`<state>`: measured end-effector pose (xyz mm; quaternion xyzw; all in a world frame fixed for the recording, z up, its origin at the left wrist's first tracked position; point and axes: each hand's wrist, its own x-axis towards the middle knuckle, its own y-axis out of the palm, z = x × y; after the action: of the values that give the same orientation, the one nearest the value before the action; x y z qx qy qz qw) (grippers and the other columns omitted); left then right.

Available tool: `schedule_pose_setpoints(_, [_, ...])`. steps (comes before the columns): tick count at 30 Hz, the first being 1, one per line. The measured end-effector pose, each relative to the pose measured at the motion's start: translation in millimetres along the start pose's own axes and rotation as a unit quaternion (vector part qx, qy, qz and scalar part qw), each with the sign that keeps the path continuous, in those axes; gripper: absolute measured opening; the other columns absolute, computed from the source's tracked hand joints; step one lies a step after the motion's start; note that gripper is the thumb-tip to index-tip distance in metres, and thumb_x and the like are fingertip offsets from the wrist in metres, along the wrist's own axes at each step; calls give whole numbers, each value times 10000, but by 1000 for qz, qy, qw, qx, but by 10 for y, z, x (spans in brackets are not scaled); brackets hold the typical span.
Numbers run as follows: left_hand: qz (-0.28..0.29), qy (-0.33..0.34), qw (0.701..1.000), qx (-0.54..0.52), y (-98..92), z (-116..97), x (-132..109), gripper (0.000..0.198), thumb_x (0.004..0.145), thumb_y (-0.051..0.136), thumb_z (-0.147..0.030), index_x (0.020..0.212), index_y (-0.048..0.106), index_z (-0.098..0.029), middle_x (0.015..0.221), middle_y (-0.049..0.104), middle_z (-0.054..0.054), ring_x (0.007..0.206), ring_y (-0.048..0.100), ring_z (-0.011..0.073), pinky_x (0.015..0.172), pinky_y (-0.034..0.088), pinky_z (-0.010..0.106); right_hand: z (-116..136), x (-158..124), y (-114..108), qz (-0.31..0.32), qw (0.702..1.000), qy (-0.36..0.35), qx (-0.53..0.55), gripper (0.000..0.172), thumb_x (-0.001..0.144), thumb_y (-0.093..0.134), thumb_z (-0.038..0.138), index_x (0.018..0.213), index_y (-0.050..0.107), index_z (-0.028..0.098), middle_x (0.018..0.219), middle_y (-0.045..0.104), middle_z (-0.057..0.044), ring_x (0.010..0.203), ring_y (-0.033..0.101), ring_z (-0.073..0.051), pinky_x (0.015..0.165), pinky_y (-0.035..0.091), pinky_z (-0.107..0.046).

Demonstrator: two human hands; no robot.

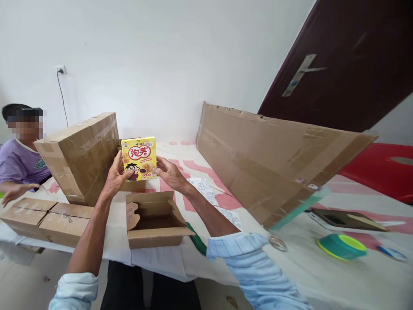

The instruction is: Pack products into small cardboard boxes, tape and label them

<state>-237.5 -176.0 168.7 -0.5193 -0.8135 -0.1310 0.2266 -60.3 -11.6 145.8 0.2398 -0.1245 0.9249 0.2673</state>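
A yellow snack box point(139, 157) with red lettering and a cartoon figure is held upright between both my hands, front side facing me. My left hand point(116, 175) grips its left edge, thumb across the front. On the right edge, my right hand point(171, 172) holds it with the thumb near the lower corner. Below, near the table's front edge, an open cardboard box point(155, 242) stands with its flaps up; no contents show inside it. Behind the yellow box and my left hand, another cardboard piece point(134, 186) is partly hidden.
Stacked taped cartons point(77, 157) stand at the left, with two low cartons point(48, 219) before them. A person point(22, 159) sits behind. A tall cardboard panel point(274, 159) stands right of centre. A green tape roll point(342, 246), a tablet-like device point(348, 220) and printed sheets point(204, 189) lie on the table.
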Motion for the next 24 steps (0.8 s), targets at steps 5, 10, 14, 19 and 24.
schedule_pose_setpoints(5, [62,-1,996,64,68,10,-71,936,846,847,-512,1632,394,-284,1595,561,146,1353,634,385,1050,611,513,38,-128,-183,-1,998,0,-59,680,797,839,632,1308,687,209,1192,765,-94,916,692,-212,793,601,-356])
schedule_pose_setpoints(10, [18,5,964,267,-32,-91,-523,708,880,791,-541,1496,550,-289,1533,598,138,1333,636,366,1044,585,529,167,-558,-748,-154,984,-17,-87,606,818,843,602,1265,652,239,1197,744,-64,831,665,-165,672,572,-293])
schedule_pose_setpoints(14, [23,-15,944,330,-172,-98,-1048,406,918,736,-551,1227,692,-292,1560,568,114,1449,545,374,1098,535,558,156,-962,-1193,-254,961,-16,-112,608,790,866,599,1223,614,254,1237,736,-78,876,681,-189,639,584,-293])
schedule_pose_setpoints(19, [63,-144,935,318,-121,159,-1444,612,823,806,-605,1346,656,-323,1675,434,138,1521,464,419,1114,510,597,-321,-1166,-1238,-227,964,87,-107,633,722,896,601,1137,617,214,1135,750,-89,834,684,-202,615,574,-305])
schedule_pose_setpoints(24, [105,-174,943,262,-84,275,-1496,661,744,879,-595,1321,685,-338,1664,467,130,1529,455,427,1126,502,557,-890,-1018,-867,-135,975,143,-105,600,698,862,610,1094,643,216,1098,761,-89,845,684,-207,665,588,-326])
